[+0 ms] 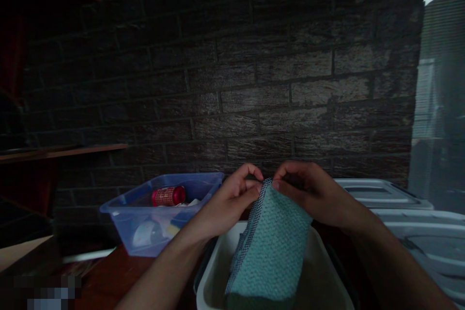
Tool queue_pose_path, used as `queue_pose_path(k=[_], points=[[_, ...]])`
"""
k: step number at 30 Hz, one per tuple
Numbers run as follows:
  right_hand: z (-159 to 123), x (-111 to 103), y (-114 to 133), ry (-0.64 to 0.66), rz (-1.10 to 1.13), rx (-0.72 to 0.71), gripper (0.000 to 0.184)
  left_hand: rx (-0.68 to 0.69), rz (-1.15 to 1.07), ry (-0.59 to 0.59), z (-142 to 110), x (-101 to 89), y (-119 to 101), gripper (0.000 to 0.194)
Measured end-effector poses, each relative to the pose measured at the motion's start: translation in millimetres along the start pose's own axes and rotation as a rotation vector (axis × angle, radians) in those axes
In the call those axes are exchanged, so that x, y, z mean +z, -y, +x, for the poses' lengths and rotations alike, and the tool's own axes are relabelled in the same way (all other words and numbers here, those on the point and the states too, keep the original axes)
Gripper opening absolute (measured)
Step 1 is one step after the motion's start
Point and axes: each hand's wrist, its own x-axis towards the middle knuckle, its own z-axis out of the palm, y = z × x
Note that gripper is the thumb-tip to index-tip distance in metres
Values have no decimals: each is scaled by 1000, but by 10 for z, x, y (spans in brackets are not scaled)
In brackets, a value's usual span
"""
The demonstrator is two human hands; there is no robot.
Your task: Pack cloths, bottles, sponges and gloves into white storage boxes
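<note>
A teal woven cloth (276, 247) with a dark checked edge hangs folded over a white plastic bin (209, 276), its lower end inside the bin's opening. My left hand (241, 191) pinches the cloth's top corner at the checked edge, thumb and forefinger together. Just to the right, my right hand (307, 189) grips the top of the same cloth between thumb and fingers. Both hands are raised above the bin's far rim.
Left of the bin stands a translucent blue tub (163, 215) holding a red cylindrical container (169, 196) and other items. Pale plastic lids (428, 232) lie at the right. Wooden shelves (72, 152) jut out at the left, and a dark brick wall (232, 82) rises behind.
</note>
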Motion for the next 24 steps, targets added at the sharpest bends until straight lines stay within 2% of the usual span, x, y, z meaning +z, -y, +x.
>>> queue_pose_path(k=[3, 8, 11, 14, 18, 24], points=[[13, -13, -20, -81, -110, -21, 14, 59, 92, -75, 14, 10, -30, 18], [20, -11, -10, -132, -15, -26, 14, 111, 247, -135, 54, 37, 10, 28], [20, -9, 12, -116, 68, -33, 15, 120, 223, -173, 81, 45, 44, 34], [25, -7, 25, -108, 87, -50, 18, 122, 188, -165, 93, 48, 52, 31], [34, 1, 12, -139, -2, -64, 17, 121, 165, -147, 94, 42, 54, 22], [24, 16, -32, -168, 71, -34, 11, 156, 234, -209, 98, 46, 60, 23]])
